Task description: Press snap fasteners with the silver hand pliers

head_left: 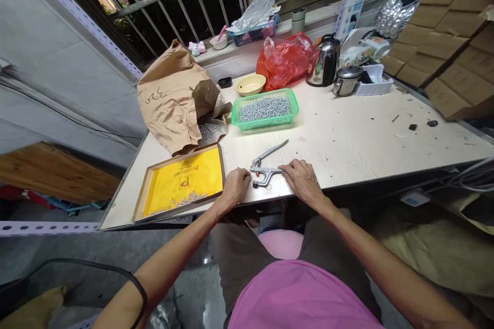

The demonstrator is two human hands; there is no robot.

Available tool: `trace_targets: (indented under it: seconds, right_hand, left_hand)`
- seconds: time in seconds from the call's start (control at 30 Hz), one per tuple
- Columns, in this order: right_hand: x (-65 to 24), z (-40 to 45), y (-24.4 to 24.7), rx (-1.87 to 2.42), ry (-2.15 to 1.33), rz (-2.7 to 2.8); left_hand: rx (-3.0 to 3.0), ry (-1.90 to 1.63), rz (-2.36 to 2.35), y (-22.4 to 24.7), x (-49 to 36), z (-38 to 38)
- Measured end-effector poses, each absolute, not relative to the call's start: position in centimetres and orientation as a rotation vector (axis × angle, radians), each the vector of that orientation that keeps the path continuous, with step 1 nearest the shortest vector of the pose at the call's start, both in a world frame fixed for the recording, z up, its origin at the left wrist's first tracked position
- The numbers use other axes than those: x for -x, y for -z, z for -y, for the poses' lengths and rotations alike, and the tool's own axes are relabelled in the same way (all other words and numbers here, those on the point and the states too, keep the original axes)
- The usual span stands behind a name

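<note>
R hand [303, 179] palm-down on pliers [266, 170] (L hand [237, 183] nr jaws)

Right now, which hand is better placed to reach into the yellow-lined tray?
Left, probably: the left hand is nearer the tray and its small pieces, while the right hand is at the silver pliers.

Basket [295, 109] coloured translucent green | tray lining [162, 184] coloured yellow, marked with dark lettering and logo | bag [284, 61] tinted red | bowl [240, 86] coloured cream | shirt [301, 298] dyed pink
</note>
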State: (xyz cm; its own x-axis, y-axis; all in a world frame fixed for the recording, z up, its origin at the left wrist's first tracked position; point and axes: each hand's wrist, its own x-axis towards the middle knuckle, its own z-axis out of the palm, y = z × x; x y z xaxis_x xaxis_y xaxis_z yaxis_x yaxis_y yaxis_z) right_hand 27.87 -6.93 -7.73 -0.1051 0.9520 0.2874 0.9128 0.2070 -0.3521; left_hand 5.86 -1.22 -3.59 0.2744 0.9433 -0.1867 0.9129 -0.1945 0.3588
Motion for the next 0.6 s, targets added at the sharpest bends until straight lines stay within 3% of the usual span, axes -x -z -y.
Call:
trace_targets:
  seconds: [0.2, 0.6]
  right_hand:
    - [-27.8, 6.9, 7.6, 1.751, -0.095, 2.058]
    - [-27.9, 6.7, 7.8, 1.752, -0.086, 2.063]
  left_hand:
    - [-1.288, -0.367, -1.519, 3.2, -6.7, 0.9]
    - [-1.092, -0.216, -1.631, 3.3, -7.3, 0.5]
